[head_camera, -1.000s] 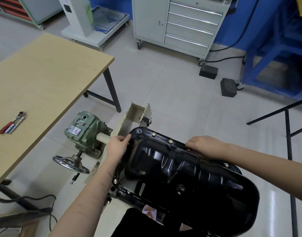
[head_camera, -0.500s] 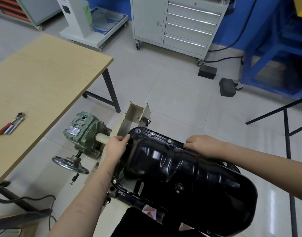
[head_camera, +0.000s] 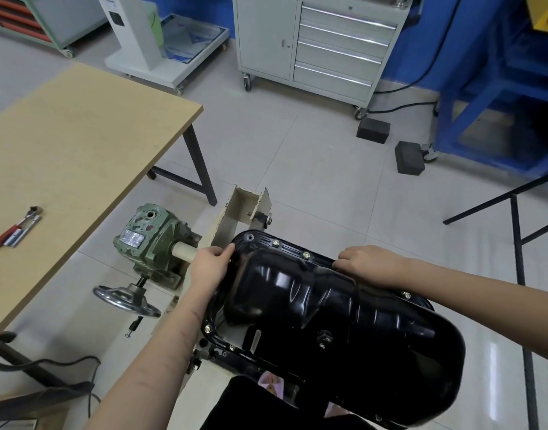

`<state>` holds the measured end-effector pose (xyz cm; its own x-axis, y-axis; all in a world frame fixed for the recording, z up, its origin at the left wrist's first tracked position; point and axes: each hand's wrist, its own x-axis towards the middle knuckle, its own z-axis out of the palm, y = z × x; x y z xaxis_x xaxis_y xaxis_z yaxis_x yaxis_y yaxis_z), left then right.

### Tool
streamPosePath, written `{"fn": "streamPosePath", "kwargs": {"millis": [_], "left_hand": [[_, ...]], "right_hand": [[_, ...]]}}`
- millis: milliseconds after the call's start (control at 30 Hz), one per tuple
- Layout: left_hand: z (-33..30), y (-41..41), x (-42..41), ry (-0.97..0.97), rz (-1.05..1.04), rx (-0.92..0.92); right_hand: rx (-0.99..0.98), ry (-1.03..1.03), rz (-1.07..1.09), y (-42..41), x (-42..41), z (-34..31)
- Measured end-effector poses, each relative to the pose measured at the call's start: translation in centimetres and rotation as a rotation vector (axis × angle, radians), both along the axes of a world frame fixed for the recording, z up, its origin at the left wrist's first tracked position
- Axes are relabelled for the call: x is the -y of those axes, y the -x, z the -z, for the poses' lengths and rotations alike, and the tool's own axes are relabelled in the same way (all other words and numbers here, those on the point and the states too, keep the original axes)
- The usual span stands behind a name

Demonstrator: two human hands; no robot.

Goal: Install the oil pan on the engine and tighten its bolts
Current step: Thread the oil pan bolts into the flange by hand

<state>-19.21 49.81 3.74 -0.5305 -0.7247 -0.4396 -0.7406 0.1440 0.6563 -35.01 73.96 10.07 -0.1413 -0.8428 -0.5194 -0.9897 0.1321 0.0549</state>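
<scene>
We have the black oil pan (head_camera: 344, 308) lying bowl-up on the engine, which sits in the cream-coloured stand (head_camera: 232, 212) with its green gearbox (head_camera: 148, 240) and handwheel (head_camera: 125, 299) off to our left; the engine itself is almost wholly hidden under the pan. The pan's long axis runs from the far-left corner by the stand down toward the near right, past our lap. Our left hand (head_camera: 209, 268) rests at that far-left end, fingertips curled against the flange edge, though we cannot tell whether it truly clasps the rim or only presses on it. Our right hand (head_camera: 368, 263) lies on the far long side of the flange, fingers bent down over the rim, and whether they pinch a bolt there is hidden. Several bolts (head_camera: 305, 255) already stand in the flange holes along the far edge, and one more shows on the near-left edge. We judge the pan to be seated and the bolts hand-started at most, so the tightening is not yet done. The ratchet wrench (head_camera: 16, 226) lies on the wooden table (head_camera: 80, 144), well apart to the left, so the left hand is the nearer one to fetch it
</scene>
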Motion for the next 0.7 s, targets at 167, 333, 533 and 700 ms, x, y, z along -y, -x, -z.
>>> {"fn": "streamPosePath", "kwargs": {"millis": [167,333,533,700], "left_hand": [[0.02,-0.11,0.00,-0.002,-0.003,-0.009],[-0.05,-0.07,-0.05,-0.012,-0.011,-0.014],[-0.05,-0.08,-0.03,-0.023,-0.020,-0.019],[-0.08,-0.03,-0.04,-0.012,-0.011,-0.012]], "right_hand": [[-0.053,-0.012,-0.038,-0.17,0.14,0.03],[-0.035,0.007,-0.043,-0.20,0.00,0.08],[-0.020,0.014,-0.064,-0.27,0.08,-0.34],[-0.053,0.006,-0.073,-0.39,0.14,-0.27]]}}
